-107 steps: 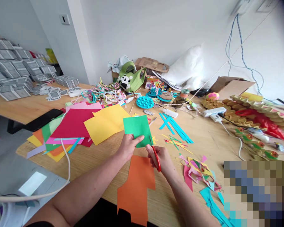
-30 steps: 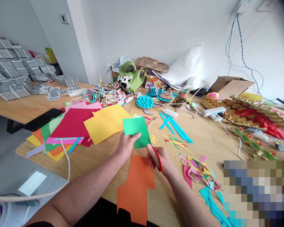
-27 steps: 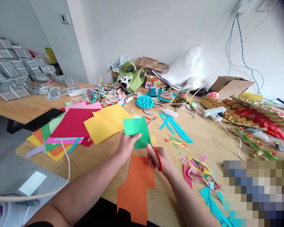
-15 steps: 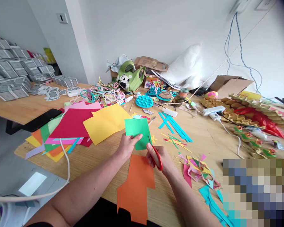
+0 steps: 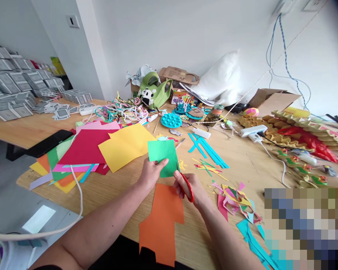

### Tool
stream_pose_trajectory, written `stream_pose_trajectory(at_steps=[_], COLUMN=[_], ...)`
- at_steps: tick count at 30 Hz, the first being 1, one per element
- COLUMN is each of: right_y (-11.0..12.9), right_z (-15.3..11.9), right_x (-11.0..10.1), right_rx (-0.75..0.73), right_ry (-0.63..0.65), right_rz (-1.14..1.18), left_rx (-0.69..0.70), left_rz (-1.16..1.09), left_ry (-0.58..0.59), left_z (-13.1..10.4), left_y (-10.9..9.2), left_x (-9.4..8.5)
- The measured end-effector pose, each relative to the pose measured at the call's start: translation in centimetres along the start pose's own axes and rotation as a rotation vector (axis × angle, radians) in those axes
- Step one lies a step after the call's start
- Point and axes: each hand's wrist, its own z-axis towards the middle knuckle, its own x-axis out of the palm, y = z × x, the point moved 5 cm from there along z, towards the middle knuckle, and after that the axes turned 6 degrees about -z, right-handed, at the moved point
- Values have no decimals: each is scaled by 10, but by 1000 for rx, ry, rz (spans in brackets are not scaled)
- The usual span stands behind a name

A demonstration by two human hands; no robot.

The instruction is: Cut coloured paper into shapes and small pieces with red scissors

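My left hand (image 5: 153,172) pinches a green sheet of paper (image 5: 165,150) at its lower left, thumb on top. My right hand (image 5: 190,189) is closed round red-handled scissors (image 5: 189,187). Their blades meet the right edge of the green paper; how far they are apart is too small to tell. Beneath both hands an orange piece of paper (image 5: 163,225) with stepped, cut edges lies at the table's front edge. A yellow sheet (image 5: 126,144) and a dark red sheet (image 5: 83,146) rest on a stack of coloured paper to the left.
Blue paper strips (image 5: 208,150) and thin offcuts (image 5: 211,168) lie right of the hands, with a heap of scraps (image 5: 236,198) nearer. A white cable (image 5: 81,195) hangs over the left table edge. Behind are a green bag (image 5: 156,93) and a power strip (image 5: 252,130).
The view has shifted very slightly. Both hands, the green paper and the scissors hold almost the same position.
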Motion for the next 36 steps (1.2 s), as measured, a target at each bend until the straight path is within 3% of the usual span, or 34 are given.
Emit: stream_pose_trajectory(at_steps=[6, 20, 36], right_y=[-2, -1, -3], right_z=[0, 1, -1], right_x=[1, 2, 1], right_rx=[27, 7, 0], right_ry=[31, 24, 84], right_rz=[-17, 20, -5], left_rx=[18, -23, 76], left_rz=[101, -15, 70], left_ry=[-9, 24, -81], left_z=[0, -2, 3], left_y=[-2, 0, -4], left_x=[-1, 3, -8])
